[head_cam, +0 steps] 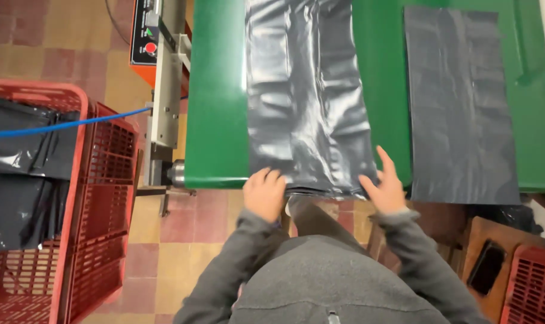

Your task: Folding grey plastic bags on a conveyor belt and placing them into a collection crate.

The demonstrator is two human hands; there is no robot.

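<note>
From the head camera I look down over my own grey sleeves at a green table (215,120). A stack of shiny grey plastic bags (305,90) lies lengthwise on it, running from the far edge to the near edge, where its end hangs just over the lip.

My left hand (264,193) sits at the near left corner of that stack, fingers curled shut over the edge of the plastic, pinching it against the table lip. My right hand (385,187) is at the near right corner, fingers spread and open, the palm pressing flat on the film rather than gripping it. Whether the thumb is tucked under the bottom layer I cannot tell, since the hand hides it.

To the right, well apart from the stack, a second flat grey sheet (458,102) lies on the same table. On the far left a metal machine with an orange control box (145,42) stands beside the table, and a blue hose (62,125) crosses a red crate (98,198) holding dark folded plastic. Another red crate (533,282) sits near right.

The film looks slick, so I judge the layers could slide apart if only my left hand holds firm, and the overhanging end could slip off the near edge to the floor.
</note>
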